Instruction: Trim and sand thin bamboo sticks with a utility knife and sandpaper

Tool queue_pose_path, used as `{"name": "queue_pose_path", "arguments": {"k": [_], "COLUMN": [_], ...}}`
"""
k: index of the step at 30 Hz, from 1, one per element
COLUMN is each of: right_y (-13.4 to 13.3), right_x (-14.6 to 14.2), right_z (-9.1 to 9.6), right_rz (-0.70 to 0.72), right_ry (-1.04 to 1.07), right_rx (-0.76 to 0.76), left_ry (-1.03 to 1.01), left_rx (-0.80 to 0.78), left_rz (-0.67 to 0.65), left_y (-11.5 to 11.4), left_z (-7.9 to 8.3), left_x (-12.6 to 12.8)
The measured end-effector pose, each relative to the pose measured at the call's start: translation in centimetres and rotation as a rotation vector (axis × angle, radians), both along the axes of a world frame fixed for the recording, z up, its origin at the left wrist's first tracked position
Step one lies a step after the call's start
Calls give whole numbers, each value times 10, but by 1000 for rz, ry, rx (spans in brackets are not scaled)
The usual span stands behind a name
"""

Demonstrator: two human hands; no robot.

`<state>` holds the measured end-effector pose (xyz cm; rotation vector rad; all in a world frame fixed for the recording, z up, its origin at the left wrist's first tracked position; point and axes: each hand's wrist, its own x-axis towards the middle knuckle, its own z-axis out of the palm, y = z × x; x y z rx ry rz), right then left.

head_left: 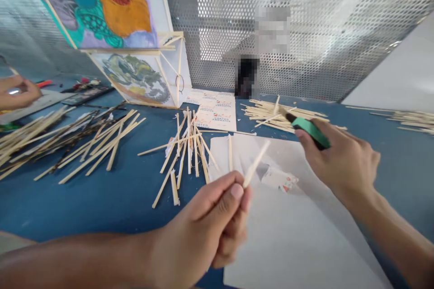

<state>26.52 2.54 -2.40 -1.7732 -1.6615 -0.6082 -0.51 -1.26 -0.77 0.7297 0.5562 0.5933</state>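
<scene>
My left hand (pixel 220 221) is closed round a pale wooden stick (pixel 256 165), pinched between thumb and fingers, its free end pointing up and right. My right hand (pixel 342 158) grips a green-handled knife (pixel 310 132) with a dark front end; motion blurs its tip, which points left toward a pile of wooden sticks (pixel 288 115). The knife is apart from the stick in my left hand. Below both hands lies a white sheet (pixel 291 235), with a small crumpled printed scrap (pixel 280 179) on it.
Loose sticks (pixel 186 144) are heaped left of the sheet, with more sticks (pixel 77 142) farther left. Printed abrasive paper (pixel 219 110) lies at the back. Paintings (pixel 115 4) lean before a perforated metal panel (pixel 224 13). Another person's hand (pixel 18 92) is at far left.
</scene>
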Motion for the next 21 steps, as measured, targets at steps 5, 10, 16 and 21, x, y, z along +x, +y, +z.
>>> {"name": "queue_pose_path", "arguments": {"k": [5,10,16,21], "right_y": [-16,-35,-35,-28], "right_x": [-29,-56,-50,-42], "right_z": [16,9,3,0], "right_rz": [476,784,823,758], "right_ry": [236,92,46,-17], "right_rx": [-5,58,75,80], "left_ry": [94,124,71,85], "left_rx": [201,278,184,34], "left_rz": [108,31,-96,-52], "left_y": [6,-7,-17,-18], "left_z": [8,11,8,2], "left_x": [-1,-6,-10,-6]}}
